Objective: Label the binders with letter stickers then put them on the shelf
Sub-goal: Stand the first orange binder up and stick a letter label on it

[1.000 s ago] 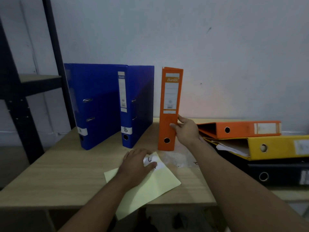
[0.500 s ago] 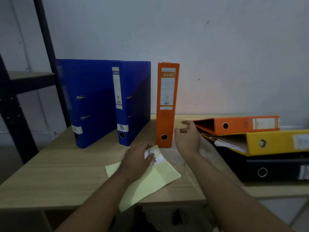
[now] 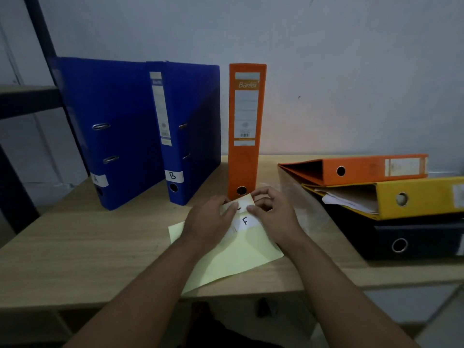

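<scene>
Presently the letter sticker (image 3: 243,204) is being pinched by left hand (image 3: 209,222) and right hand (image 3: 275,216), grip just below the upright orange binder (image 3: 244,156).

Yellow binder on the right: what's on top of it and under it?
On top lies a flat orange binder, slightly open. Under the yellow binder is a black binder, flat on the table. The yellow one covers most of its top.
</scene>
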Motion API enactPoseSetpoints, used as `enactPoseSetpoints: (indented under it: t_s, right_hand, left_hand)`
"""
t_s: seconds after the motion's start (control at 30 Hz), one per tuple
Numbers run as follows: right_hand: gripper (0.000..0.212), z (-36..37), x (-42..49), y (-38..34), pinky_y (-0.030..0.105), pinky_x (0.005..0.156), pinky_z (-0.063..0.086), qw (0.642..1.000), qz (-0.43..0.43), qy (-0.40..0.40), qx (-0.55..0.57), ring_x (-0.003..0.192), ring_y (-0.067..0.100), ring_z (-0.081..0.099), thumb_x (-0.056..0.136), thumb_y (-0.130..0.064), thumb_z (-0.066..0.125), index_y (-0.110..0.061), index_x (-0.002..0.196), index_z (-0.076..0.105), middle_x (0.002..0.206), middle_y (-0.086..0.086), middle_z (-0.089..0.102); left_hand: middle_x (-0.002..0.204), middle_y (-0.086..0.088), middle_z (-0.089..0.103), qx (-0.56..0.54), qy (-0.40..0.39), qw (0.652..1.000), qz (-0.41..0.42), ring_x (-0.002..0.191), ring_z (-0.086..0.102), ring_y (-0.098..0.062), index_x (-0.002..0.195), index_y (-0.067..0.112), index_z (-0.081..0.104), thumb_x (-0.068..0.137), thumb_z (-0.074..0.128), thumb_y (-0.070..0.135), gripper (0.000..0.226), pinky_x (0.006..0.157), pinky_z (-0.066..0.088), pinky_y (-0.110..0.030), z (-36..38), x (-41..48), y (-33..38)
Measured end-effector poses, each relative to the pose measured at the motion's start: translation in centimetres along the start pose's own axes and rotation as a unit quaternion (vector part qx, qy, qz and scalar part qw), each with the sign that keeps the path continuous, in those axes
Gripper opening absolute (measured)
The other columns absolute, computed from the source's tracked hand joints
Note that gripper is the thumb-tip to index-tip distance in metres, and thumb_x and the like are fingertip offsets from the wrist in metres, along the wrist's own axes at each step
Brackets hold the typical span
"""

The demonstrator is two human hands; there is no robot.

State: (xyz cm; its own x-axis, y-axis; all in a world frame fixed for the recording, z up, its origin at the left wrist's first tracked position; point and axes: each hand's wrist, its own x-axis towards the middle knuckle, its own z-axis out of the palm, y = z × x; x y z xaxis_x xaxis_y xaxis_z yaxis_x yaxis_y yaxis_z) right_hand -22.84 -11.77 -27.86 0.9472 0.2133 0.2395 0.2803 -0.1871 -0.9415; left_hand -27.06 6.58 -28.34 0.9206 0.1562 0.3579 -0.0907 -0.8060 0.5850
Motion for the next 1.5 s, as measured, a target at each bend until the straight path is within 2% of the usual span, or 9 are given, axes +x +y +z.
enactPoseSetpoints:
  t_s: [0.1,0.2,0.47,0.6,0.77,1.03,1.13,1.3,1.5]
  right_hand:
    - [0.027,0.3,0.3,0.2,0.018,0.065,0.057,1.0,-0.023,0.012,-0.018,0.079,0.017,0.076,0.093,-0.008,0.081,-0.027,0.107,0.068,0.084,-0.002,0.078]
    - [0.027,0.5,0.2,0.2,0.015,0.06,0.054,0.999,-0.027,0.009,-0.015,0.076,0.011,0.076,0.095,-0.009,0.08,-0.027,0.11,0.066,0.083,-0.006,0.078]
    - [0.027,0.4,0.8,0.8,0.006,0.067,0.044,0.994,-0.045,0.091,-0.045,0.081,0.001,0.062,0.092,-0.01,0.082,-0.031,0.101,0.067,0.096,-0.016,0.072]
    - [0.029,0.3,0.8,1.2,0.019,0.087,0.045,0.938,-0.187,0.168,-0.24,0.101,0.008,0.051,0.084,-0.01,0.085,-0.031,0.095,0.068,0.106,-0.014,0.06]
    - [0.009,0.8,1.0,1.5,0.036,0.088,0.039,0.872,-0.325,0.153,-0.333,0.096,0.019,0.058,0.084,-0.018,0.082,-0.024,0.09,0.079,0.096,-0.007,0.068]
    - [0.038,1.9,0.4,1.4,0.042,0.087,0.041,0.868,-0.274,0.063,-0.41,0.102,0.01,0.055,0.084,-0.068,0.077,-0.04,0.108,0.083,0.11,-0.022,0.073]
    - [0.031,1.9,0.1,1.5,0.043,0.088,0.042,0.871,-0.266,0.05,-0.41,0.104,0.008,0.057,0.089,-0.063,0.075,-0.04,0.108,0.083,0.114,-0.023,0.075]
    - [0.011,1.9,0.1,1.5,0.045,0.087,0.05,0.891,-0.259,0.053,-0.368,0.098,0.006,0.059,0.095,-0.043,0.077,-0.035,0.099,0.084,0.107,-0.021,0.079]
    - [0.005,2.2,-0.3,0.9,0.032,0.082,0.039,0.896,-0.254,0.039,-0.362,0.094,0.004,0.045,0.099,-0.035,0.073,-0.031,0.1,0.075,0.096,-0.029,0.064]
  left_hand:
    - [0.069,0.002,0.063,-0.043,-0.006,0.999,-0.025,0.07,0.06,-0.016,0.081,0.025,0.069,0.108,0.045,0.052,0.046,0.064,0.047,-0.04,-0.1,-0.2,-0.3]
    - [0.064,0.006,0.058,-0.093,0.01,0.995,-0.042,0.064,0.057,-0.015,0.074,0.027,0.064,0.109,0.049,0.044,0.042,0.059,0.044,-0.034,-0.3,-0.5,-0.4]
    - [0.101,0.015,0.072,-0.106,-0.03,0.993,-0.035,0.092,0.068,-0.007,0.104,0.036,0.072,0.107,0.057,0.028,0.018,0.08,0.059,-0.035,-0.9,1.6,-0.4]
    - [0.088,0.012,0.071,-0.089,-0.014,0.996,-0.025,0.081,0.065,-0.005,0.097,0.034,0.068,0.108,0.052,0.027,0.021,0.074,0.056,-0.036,0.3,0.8,-1.2]
    - [0.089,0.013,0.069,-0.088,-0.017,0.996,-0.011,0.077,0.063,-0.004,0.105,0.036,0.066,0.109,0.049,0.023,0.021,0.066,0.052,-0.031,0.7,0.6,-0.8]
    - [0.112,0.013,0.072,-0.194,-0.007,0.98,-0.048,0.099,0.068,-0.004,0.123,0.039,0.057,0.109,0.053,0.02,0.023,0.078,0.057,-0.031,0.5,0.2,-0.7]
    - [0.115,0.012,0.072,-0.188,-0.018,0.981,-0.053,0.099,0.07,-0.005,0.125,0.039,0.055,0.11,0.054,0.023,0.022,0.083,0.062,-0.037,0.4,0.1,-0.7]
    - [0.123,0.01,0.069,-0.162,-0.008,0.985,-0.065,0.105,0.063,0.0,0.129,0.034,0.055,0.11,0.053,0.022,0.022,0.079,0.051,-0.024,0.2,0.0,-0.6]
    - [0.12,0.01,0.069,-0.152,-0.017,0.986,-0.068,0.103,0.063,-0.001,0.127,0.032,0.057,0.11,0.052,0.025,0.019,0.079,0.052,-0.026,0.1,0.1,-0.5]
